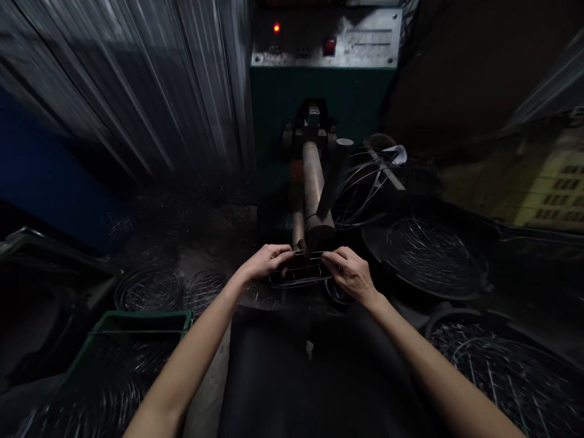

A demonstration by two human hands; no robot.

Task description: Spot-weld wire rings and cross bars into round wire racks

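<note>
My left hand [267,260] and my right hand [350,272] together grip a small wire grille [298,275], one at each end, holding it flat just under the tip of a brown metal arm [314,188]. That arm juts toward me from a green machine [319,103]. The left fingers pinch the grille's left rim and the right fingers pinch its right rim. The scene is dim and the grille's wires are only partly readable.
The machine's grey control panel [326,42] shows a lit red lamp [276,27]. Round wire grilles lie stacked at right [433,255] and lower right [511,377]. A green crate [141,322] with wire parts sits at left. Corrugated metal wall [137,85] behind.
</note>
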